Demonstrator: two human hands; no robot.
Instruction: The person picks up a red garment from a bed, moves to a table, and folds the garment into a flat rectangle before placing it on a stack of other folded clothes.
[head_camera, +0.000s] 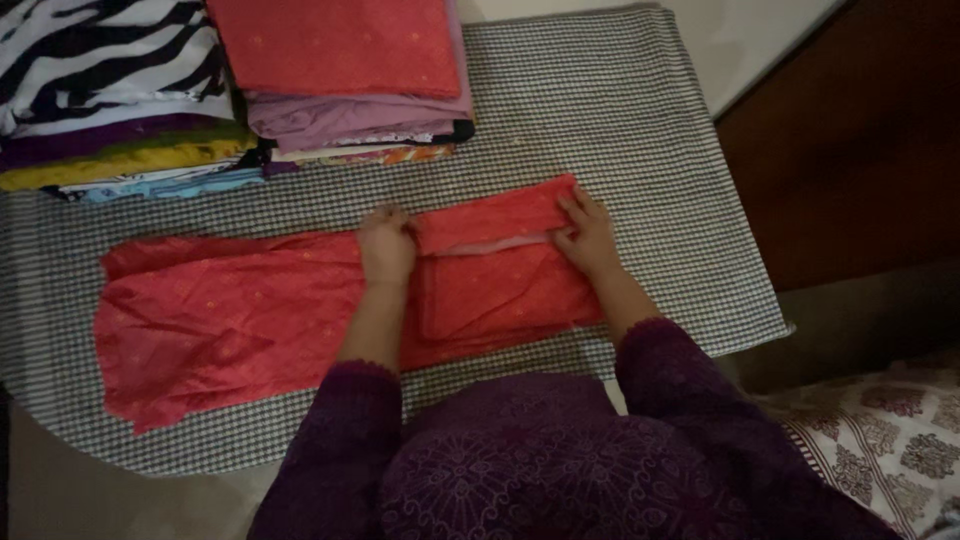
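A red cloth (230, 320) with small yellow dots lies spread on a checked black-and-white sheet (620, 110). Its right part is folded over into a flap (495, 215). My left hand (387, 245) presses down on the cloth at the left end of that flap, fingers closed on the fabric. My right hand (587, 235) pinches the flap's right end near the cloth's right edge. Both arms wear dark purple sleeves.
Two stacks of folded cloth stand at the far edge: a red-topped pile (345, 70) and a zebra-striped pile (110, 70) to its left. The sheet's right edge drops to a dark floor (850, 150). A patterned white fabric (890, 440) lies at lower right.
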